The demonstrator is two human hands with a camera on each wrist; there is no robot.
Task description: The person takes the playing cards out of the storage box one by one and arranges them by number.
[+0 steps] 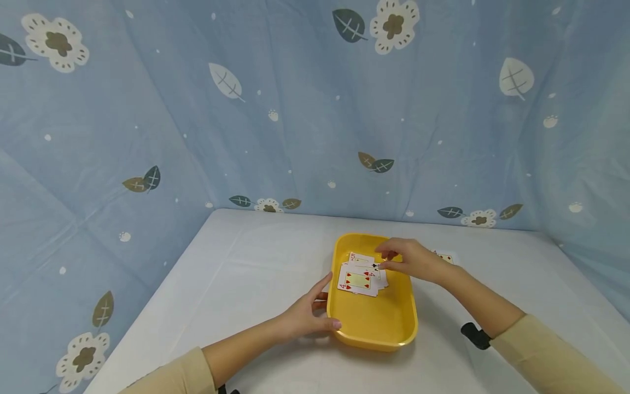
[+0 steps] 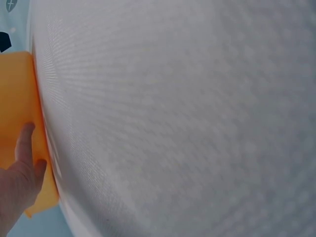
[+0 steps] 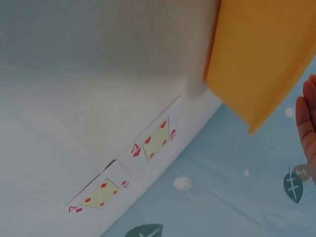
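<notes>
A yellow plastic tray (image 1: 374, 323) stands on the white table, with several overlapping playing cards (image 1: 358, 280) inside toward its far half. The top one is a four of hearts. At the tray's left side, my left hand (image 1: 307, 314) holds the wall, thumb over the rim and fingers against the outside. The left wrist view shows those fingers (image 2: 23, 148) on the tray's outer wall (image 2: 17, 94). Above the cards hovers my right hand (image 1: 413, 261), thumb and forefinger apart, no card visible between them. In the right wrist view only part of that hand (image 3: 308, 118) appears.
Right of the tray, partly hidden by the right arm, a card (image 1: 445, 257) lies on the table. Two red diamond cards (image 3: 101, 192) show in the right wrist view near the table edge. A blue patterned curtain (image 1: 305, 109) hangs behind. A black object (image 1: 475, 335) is by the right forearm.
</notes>
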